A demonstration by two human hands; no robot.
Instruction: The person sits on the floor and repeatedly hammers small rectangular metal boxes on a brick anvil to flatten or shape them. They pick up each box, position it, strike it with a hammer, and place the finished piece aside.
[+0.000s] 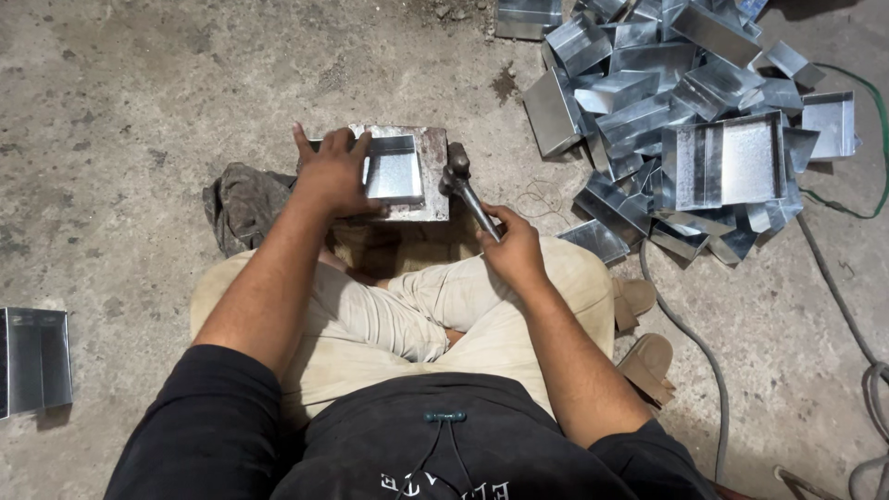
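I sit cross-legged on a concrete floor. My left hand [333,173] presses down on the left side of a shiny sheet-metal tray [394,172] that lies on a thick steel block [431,148]. My right hand [512,245] grips the handle of a hammer [460,181]. The hammer's head rests at the right edge of the block, beside the tray.
A large heap of folded sheet-metal trays [667,111] lies at the upper right. One more tray [35,359] sits at the left edge. A dark rag [243,204] lies left of the block. Cables [833,278] run along the right, sandals [644,333] by my knee.
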